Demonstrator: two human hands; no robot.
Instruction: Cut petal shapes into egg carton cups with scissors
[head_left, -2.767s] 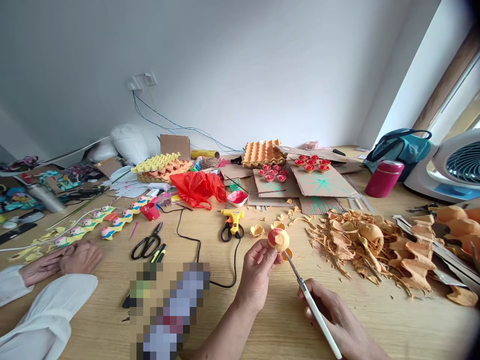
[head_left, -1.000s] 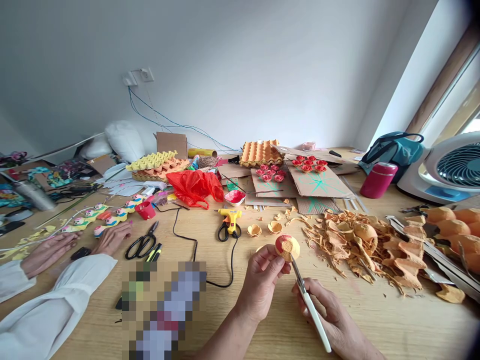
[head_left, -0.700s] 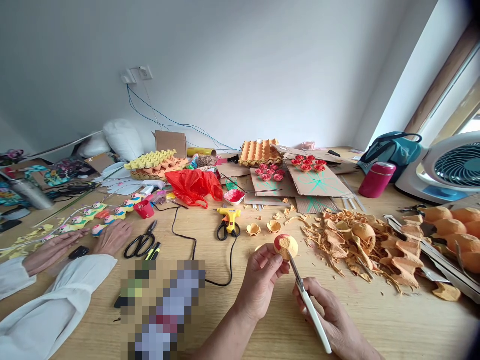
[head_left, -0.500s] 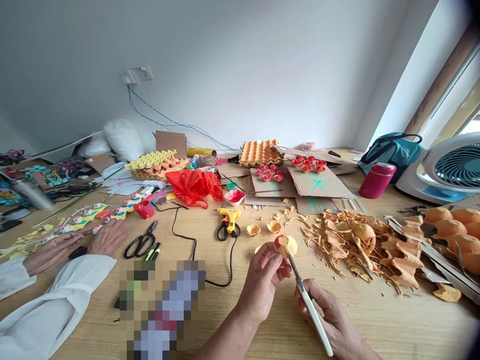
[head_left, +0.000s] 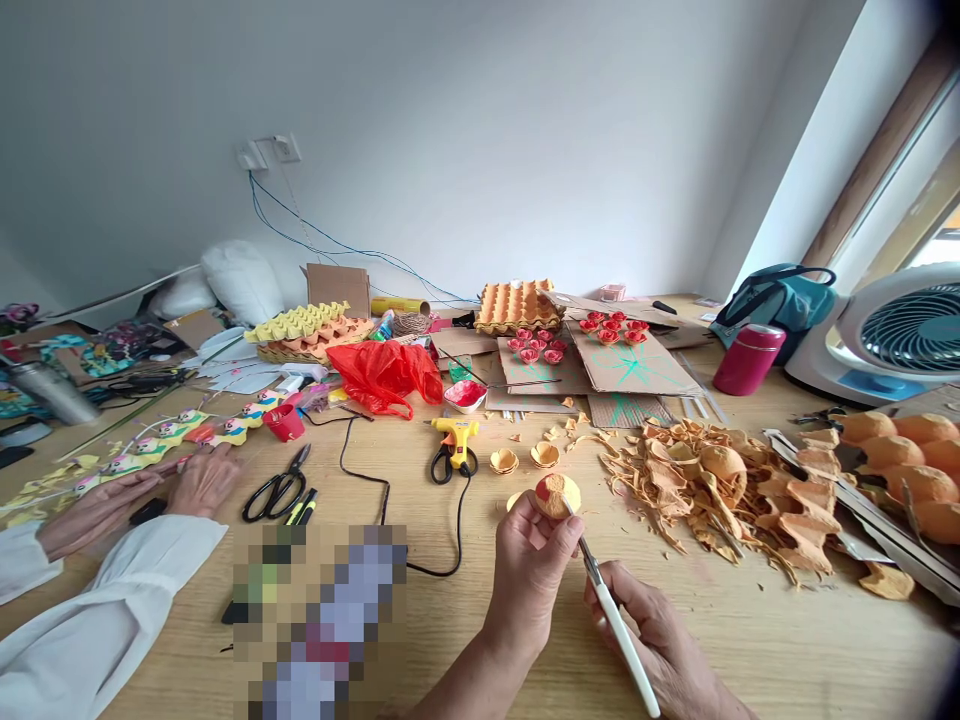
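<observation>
My left hand [head_left: 534, 570] pinches a small egg-carton cup [head_left: 561, 490], orange-yellow with a red patch, between thumb and fingers. White-handled scissors [head_left: 619, 630] are in my right hand [head_left: 649, 625], its fingers wrapped around the handle. Their metal blade points up and left and meets the cup beside my left thumb. Just beyond, two trimmed petal-edged cups [head_left: 504, 460] stand on the wooden table. Another yellowish piece is partly hidden behind my left hand.
Carton scraps [head_left: 694, 480] heap up at the right, near more egg cartons [head_left: 892, 450]. A yellow glue gun [head_left: 454, 432] and black scissors [head_left: 276, 490] lie left of centre. A co-worker's hands [head_left: 202, 480] work at the far left. Red flowers [head_left: 634, 337] sit on cardboard behind.
The cup has turned and shifted slightly left in my left hand, whose thumb now lies higher beside the blade. The scissors have moved a little left with it. The camera view has shifted slightly.
</observation>
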